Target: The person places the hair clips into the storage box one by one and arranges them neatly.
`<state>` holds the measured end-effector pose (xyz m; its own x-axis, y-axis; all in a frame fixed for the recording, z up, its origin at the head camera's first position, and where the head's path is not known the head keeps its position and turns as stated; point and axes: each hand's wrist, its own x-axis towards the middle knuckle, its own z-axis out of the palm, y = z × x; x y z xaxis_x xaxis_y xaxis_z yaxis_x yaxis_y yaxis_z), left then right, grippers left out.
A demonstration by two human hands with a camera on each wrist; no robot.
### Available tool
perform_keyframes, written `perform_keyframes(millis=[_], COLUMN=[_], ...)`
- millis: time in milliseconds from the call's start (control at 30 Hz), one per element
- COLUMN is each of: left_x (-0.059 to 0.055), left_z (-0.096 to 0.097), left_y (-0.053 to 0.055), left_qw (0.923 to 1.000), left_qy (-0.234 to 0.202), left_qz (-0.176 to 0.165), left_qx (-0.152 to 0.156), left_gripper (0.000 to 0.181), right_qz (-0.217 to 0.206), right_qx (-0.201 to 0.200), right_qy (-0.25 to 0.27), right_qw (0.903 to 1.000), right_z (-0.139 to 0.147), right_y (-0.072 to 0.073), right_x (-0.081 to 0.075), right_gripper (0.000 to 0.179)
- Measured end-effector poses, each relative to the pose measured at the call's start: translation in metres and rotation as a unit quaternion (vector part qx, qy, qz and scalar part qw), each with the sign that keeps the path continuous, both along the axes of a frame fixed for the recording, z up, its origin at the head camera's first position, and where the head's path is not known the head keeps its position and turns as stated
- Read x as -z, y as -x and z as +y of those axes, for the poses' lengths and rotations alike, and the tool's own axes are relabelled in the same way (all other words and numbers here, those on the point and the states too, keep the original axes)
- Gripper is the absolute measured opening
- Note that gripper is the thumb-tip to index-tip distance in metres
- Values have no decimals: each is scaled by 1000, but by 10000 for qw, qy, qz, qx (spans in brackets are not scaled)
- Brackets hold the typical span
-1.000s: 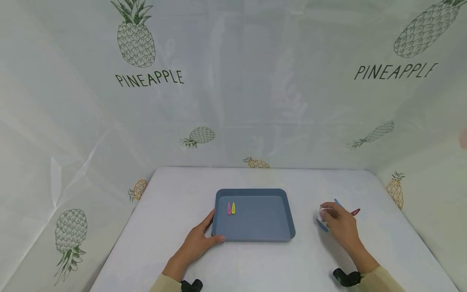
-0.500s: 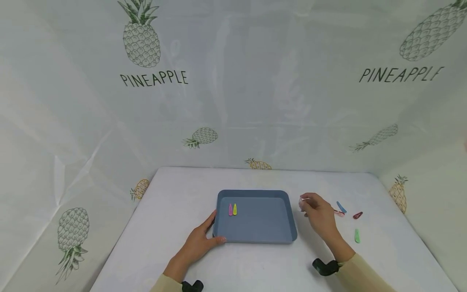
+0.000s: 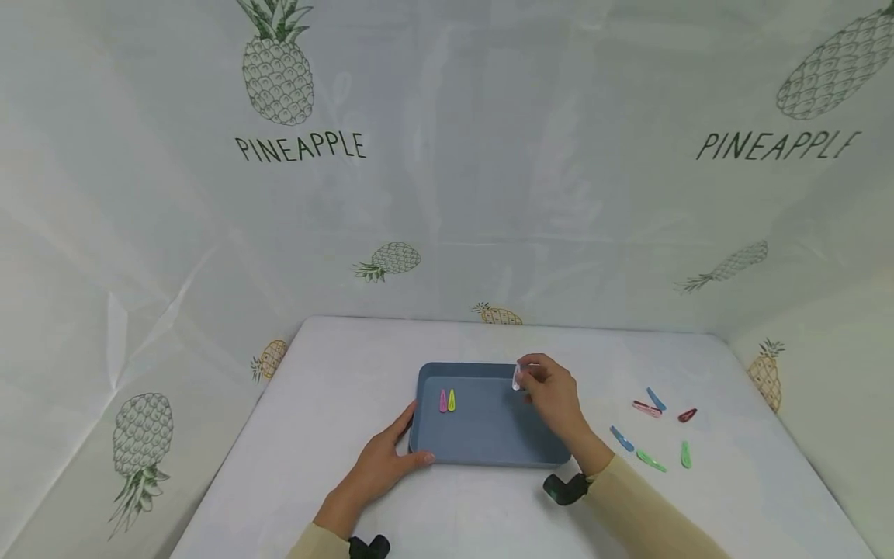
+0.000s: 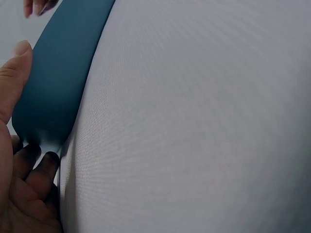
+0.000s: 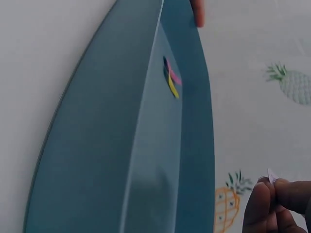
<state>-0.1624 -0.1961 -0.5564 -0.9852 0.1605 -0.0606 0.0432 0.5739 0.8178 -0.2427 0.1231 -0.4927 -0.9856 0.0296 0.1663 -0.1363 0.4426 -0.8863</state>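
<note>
My right hand [image 3: 557, 400] pinches a pale, whitish-pink snap hair clip [image 3: 516, 377] between thumb and fingertips, above the right part of the blue-grey tray [image 3: 482, 439]. The right wrist view shows the tip of this pale clip [image 5: 271, 175] poking out past the fingers. On the tray's left side lie a pink hair clip [image 3: 443, 401] and a yellow hair clip [image 3: 451, 401], side by side. My left hand [image 3: 377, 464] grips the tray's near left corner, thumb at the front rim and fingers along the left wall; the left wrist view shows these fingers [image 4: 41, 174] against the tray's outside.
Right of the tray, several hair clips lie loose on the white table [image 3: 314, 419]: two blue ones, including a near blue clip [image 3: 621, 439], two green ones, including a green clip [image 3: 686, 454], a red-and-pink clip [image 3: 646, 408] and a dark red clip [image 3: 687, 415]. A pineapple-print sheet [image 3: 489, 194] hangs behind.
My right hand has moved left from among the loose clips to over the tray, carrying the pale hair clip. The left hand stays at the tray's corner.
</note>
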Motion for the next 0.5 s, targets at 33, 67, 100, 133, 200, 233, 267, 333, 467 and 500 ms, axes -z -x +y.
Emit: perform_keyframes(millis=[33, 67, 100, 133, 200, 233, 267, 333, 467, 500], left_x=[0, 0, 0, 1, 0, 0, 0, 0, 1, 1], left_z=[0, 0, -1, -1, -1, -1, -1, -1, -1, -2], left_y=[0, 0, 0, -1, -1, -1, -1, -1, 0, 0], left_qw=[10000, 10000, 10000, 10000, 10000, 10000, 10000, 10000, 10000, 10000], left_qy=[-10, -15, -28, -29, -52, -61, -66, -65, -48, -45], left_qz=[4, 0, -6, -16, -21, -23, -27, -32, -31, -26], left_qx=[7, 12, 16, 20, 25, 23, 20, 18, 17, 23], left_gripper=[103, 103, 103, 104, 104, 104, 104, 104, 103, 104], right_qz=[-15, -54, -98, -146, -238, -273, -322, -383, -404, -398], right_qx=[-68, -136, -204, -246, -308, -348, -382, -440, -607, -643], right_qy=[53, 119, 176, 227, 305, 327, 336, 297, 170, 149], right_qw=[10000, 9998, 9996, 9993, 9988, 9985, 9982, 9979, 9972, 9970], right_z=[-6, -11, -17, -22, -33, -37, -42, -50, -63, -66], right_y=[2, 3, 4, 6, 9, 11, 12, 14, 17, 18], right_x=[1, 3, 4, 6, 10, 11, 13, 17, 22, 24], right_gripper=[20, 20, 19, 19, 19, 19, 18, 19, 18, 18])
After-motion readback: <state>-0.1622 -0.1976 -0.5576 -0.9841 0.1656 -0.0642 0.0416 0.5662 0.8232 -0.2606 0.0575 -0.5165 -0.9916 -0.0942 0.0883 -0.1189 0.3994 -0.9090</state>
